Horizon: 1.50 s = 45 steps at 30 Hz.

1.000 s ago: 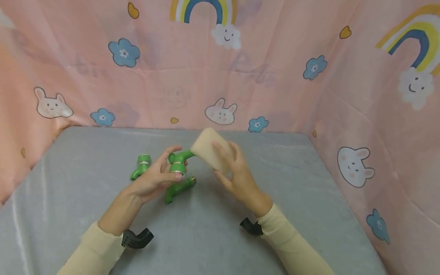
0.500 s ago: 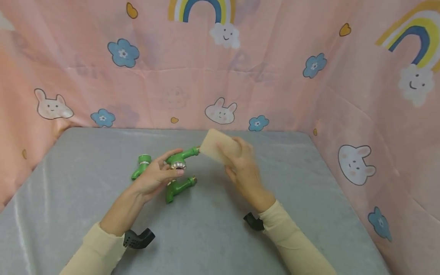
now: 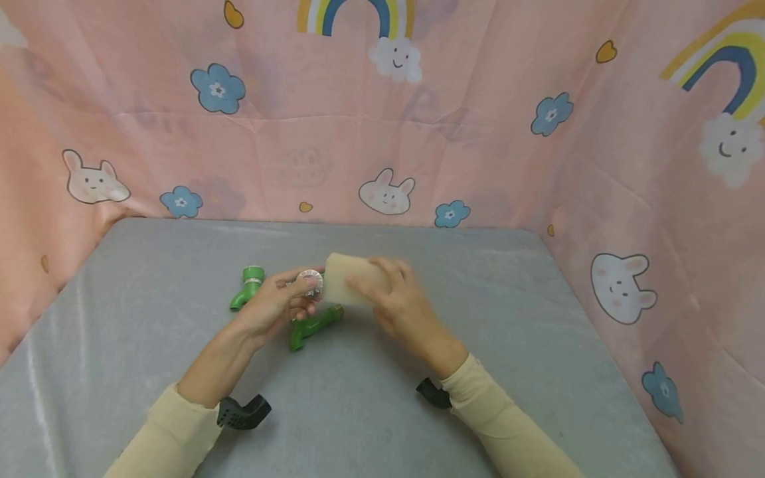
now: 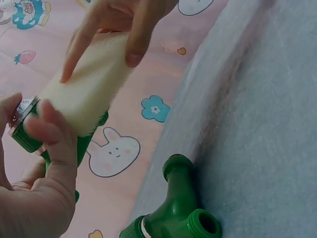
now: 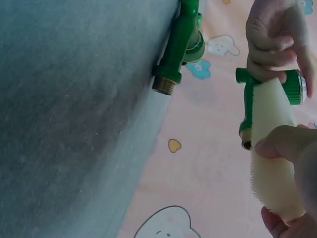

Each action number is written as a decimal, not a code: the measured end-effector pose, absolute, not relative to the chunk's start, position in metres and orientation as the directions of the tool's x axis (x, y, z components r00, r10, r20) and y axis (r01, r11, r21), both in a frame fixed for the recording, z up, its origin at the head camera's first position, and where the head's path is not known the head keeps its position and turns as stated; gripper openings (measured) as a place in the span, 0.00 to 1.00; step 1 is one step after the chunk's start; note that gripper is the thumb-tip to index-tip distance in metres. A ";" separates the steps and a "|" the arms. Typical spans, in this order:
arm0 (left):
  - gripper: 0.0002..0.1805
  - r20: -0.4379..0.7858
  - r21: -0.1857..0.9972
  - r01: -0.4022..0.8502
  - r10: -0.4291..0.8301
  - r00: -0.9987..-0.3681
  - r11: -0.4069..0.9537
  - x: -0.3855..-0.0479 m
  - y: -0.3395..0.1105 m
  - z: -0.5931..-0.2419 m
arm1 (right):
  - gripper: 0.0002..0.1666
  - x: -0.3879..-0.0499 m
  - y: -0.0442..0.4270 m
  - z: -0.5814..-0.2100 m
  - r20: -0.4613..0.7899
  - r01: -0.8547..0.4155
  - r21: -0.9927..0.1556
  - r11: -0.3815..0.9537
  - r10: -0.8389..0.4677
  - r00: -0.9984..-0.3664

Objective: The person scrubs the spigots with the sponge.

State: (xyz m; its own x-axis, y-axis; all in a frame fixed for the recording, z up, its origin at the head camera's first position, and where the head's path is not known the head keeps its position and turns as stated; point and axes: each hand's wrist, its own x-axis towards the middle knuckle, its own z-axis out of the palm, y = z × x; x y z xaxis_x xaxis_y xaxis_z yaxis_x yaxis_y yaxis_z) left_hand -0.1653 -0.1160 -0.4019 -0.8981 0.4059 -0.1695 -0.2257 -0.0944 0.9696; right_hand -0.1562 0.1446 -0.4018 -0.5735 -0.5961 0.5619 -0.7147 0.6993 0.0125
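Two hands are engaged: the left hand (image 3: 271, 307) grips the green tap (image 5: 248, 106) at its capped end, fingers curled; the right hand (image 3: 409, 312) pinches the pale sponge (image 3: 339, 271). The sponge overlaps the tap's stem, whose long axis runs toward the right hand; contact is unclear. Below, a second tap (image 3: 313, 325) lies on the desk (image 3: 508, 345), nearer the left hand.

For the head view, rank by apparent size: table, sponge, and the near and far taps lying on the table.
1. Table
2. Sponge
3. Near tap and far tap: too alike to rank surely, since the near one is closer to the camera.
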 end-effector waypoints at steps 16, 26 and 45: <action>0.17 -0.166 0.932 -0.275 0.397 -0.903 -0.236 -0.169 -0.120 -0.400 | 0.47 -0.162 0.170 -0.381 0.480 -0.614 -0.326 0.719 -0.434 -0.762; 0.11 -0.123 0.910 -0.280 0.448 -0.886 -0.305 -0.168 -0.122 -0.399 | 0.46 -0.161 0.166 -0.389 0.459 -0.630 -0.299 0.717 -0.470 -0.754; 0.26 -0.021 0.998 0.004 0.397 -0.918 0.061 -0.161 -0.113 -0.399 | 0.42 -0.164 0.172 -0.386 0.313 -0.492 -0.616 0.615 -0.382 -0.869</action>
State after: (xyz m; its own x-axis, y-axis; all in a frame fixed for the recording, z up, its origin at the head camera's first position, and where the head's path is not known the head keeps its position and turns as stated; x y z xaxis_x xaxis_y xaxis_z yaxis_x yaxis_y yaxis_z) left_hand -0.1605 -0.1130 -0.3989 -0.9175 0.3972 -0.0205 0.0041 0.0611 0.9981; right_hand -0.1641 0.1719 -0.3861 -0.8694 -0.3822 0.3131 -0.4922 0.6147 -0.6164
